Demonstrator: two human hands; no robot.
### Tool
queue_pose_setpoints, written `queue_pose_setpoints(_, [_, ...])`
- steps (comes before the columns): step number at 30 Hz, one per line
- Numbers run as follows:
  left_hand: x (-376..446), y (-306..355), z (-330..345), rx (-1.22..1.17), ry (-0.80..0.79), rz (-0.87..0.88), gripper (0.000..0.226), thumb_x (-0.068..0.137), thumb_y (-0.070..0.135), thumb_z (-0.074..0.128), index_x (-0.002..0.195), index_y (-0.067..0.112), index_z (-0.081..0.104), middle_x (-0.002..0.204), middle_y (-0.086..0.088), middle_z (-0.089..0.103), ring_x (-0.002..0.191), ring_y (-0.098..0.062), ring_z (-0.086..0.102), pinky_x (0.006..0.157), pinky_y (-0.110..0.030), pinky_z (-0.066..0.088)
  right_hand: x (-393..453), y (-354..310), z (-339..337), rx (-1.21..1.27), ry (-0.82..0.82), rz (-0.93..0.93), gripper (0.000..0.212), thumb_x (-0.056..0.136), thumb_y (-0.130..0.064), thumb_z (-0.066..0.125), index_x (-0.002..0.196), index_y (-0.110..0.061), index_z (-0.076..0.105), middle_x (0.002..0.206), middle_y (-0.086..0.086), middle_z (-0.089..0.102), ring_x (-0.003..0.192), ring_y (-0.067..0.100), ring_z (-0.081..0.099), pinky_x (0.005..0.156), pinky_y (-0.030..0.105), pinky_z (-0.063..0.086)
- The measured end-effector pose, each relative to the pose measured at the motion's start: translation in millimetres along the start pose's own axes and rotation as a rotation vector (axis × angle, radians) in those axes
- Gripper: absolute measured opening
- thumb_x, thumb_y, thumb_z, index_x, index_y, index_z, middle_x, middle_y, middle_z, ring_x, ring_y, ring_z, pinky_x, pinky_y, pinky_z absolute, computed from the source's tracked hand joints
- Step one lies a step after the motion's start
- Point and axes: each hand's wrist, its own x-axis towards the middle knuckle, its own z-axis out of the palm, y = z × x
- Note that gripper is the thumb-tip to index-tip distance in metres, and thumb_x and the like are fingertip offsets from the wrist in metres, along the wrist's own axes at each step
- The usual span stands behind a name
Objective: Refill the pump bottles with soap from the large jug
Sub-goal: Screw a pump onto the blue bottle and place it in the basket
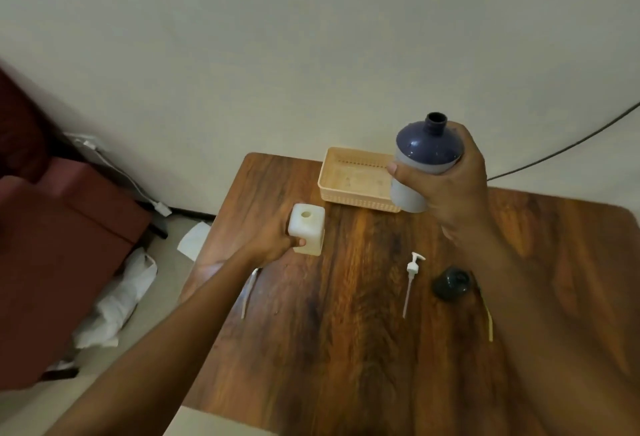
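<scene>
Nearest, on the wooden table [346, 349]: white pump head [412, 273] w/ long tube lies flat between the two hands; black cap [450, 284] just under the R forearm; another thin tube [250, 292] beside the L forearm. L hand [273, 243] grips the square cream bottle [307, 233], upright on table, neck open, thumb across its front. R hand [450, 186] wraps round the blue-topped grey bottle [424, 162], lifted off table, neck open, roughly upright. Just beyond and L of that grip: beige basket [353, 177] by the wall.
</scene>
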Motion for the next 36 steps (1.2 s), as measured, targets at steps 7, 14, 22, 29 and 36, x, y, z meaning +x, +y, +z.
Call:
queue_pose_setpoints(7, [14,-72,19,-0.114,-0.061,-0.132,0.066,0.088,-0.016,0.068,0.145,0.002,0.040,0.138,-0.020,0.056,0.130,-0.031,0.056,0.099,-0.035,0.057,-9,22,15,-0.037,-0.023,0.042,0.085,0.062,-0.038,0.093,0.134,-0.028,0.050,0.127,-0.012,0.059,0.107,0.006,0.061,0.080,0.022,0.058])
queue_pose_setpoints(14, [18,-108,36,-0.057,-0.047,-0.147,0.067,0.081,-0.018,0.073,0.136,0.004,0.042,0.130,-0.015,0.056,0.125,-0.033,0.056,0.102,-0.048,0.054,-11,31,20,-0.036,-0.033,0.049,0.091,0.059,-0.041,0.088,0.138,-0.022,0.047,0.133,-0.006,0.056,0.112,0.011,0.059,0.080,0.019,0.056])
queue_pose_setpoints(22, [21,-113,40,-0.118,-0.076,-0.123,0.064,0.084,-0.017,0.072,0.136,0.002,0.041,0.131,-0.016,0.053,0.128,-0.038,0.054,0.105,-0.055,0.052,-3,43,12,-0.011,0.008,0.059,0.090,0.062,-0.034,0.092,0.139,-0.021,0.046,0.134,-0.005,0.056,0.114,0.014,0.059,0.087,0.032,0.058])
queue_pose_setpoints(29, [27,-92,36,-0.086,-0.142,-0.116,0.114,0.061,0.011,0.098,0.151,0.011,0.028,0.133,-0.007,0.053,0.120,-0.023,0.058,0.089,-0.025,0.055,-1,55,-20,0.007,0.097,0.049,0.086,0.058,-0.042,0.093,0.131,-0.035,0.049,0.128,-0.017,0.057,0.112,0.008,0.060,0.081,0.022,0.057])
queue_pose_setpoints(36, [53,-39,48,0.048,0.005,-0.026,0.118,0.067,0.043,0.095,0.160,0.028,0.025,0.158,0.008,0.035,0.140,-0.012,0.034,0.111,-0.034,0.034,-8,68,-91,-0.081,0.160,0.070,0.075,0.061,-0.029,0.094,0.120,-0.038,0.049,0.119,-0.026,0.053,0.104,-0.016,0.054,0.074,0.002,0.045])
